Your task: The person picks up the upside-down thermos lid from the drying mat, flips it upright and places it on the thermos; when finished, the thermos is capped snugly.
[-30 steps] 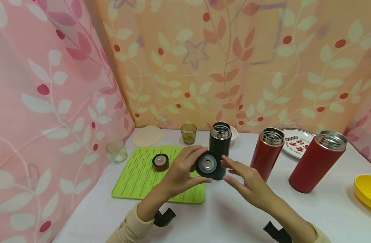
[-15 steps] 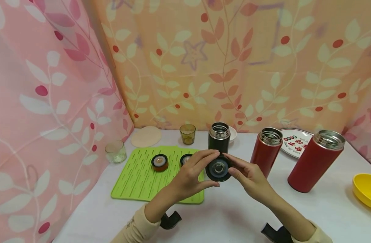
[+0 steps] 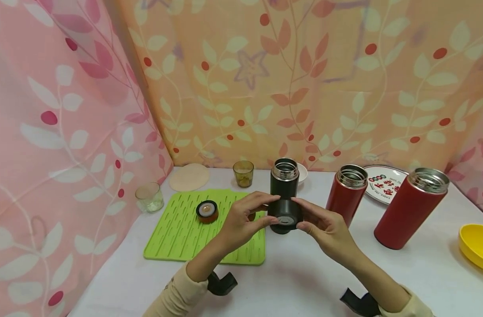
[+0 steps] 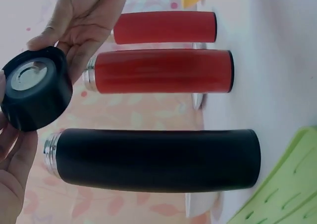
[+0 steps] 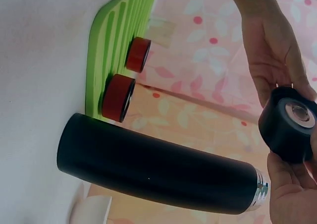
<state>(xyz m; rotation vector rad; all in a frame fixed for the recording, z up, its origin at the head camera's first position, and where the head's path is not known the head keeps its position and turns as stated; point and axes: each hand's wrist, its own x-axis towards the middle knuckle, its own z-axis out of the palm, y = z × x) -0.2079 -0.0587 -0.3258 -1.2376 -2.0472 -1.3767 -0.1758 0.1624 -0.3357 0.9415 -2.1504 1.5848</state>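
Observation:
Both hands hold a black bottle lid (image 3: 280,207) in the air, close in front of the black thermos bottle (image 3: 283,187). My left hand (image 3: 241,222) grips its left side between thumb and fingers. On the other side, my right hand (image 3: 324,224) pinches it the same way. The lid is tilted, so its side wall and a round face with a pale disc show; the left wrist view shows this disc (image 4: 32,75) too. The thermos stands upright with its steel threaded mouth uncovered. One red-brown lid (image 3: 207,213) lies on the green mat (image 3: 174,237); a second (image 5: 118,97) is mostly behind my left hand.
Two red thermos bottles, a slimmer one (image 3: 346,196) and a wider one (image 3: 409,213), stand uncovered at right. A patterned plate (image 3: 374,191) and a yellow bowl (image 3: 479,246) are beyond. A green-tinted glass (image 3: 243,174), clear glass (image 3: 150,199) and beige disc (image 3: 189,177) stand left.
The left hand has carried the black lid rightward, and the right hand has come in to grip it as well. The lid has tilted, so its disc face now points lower and its side wall shows.

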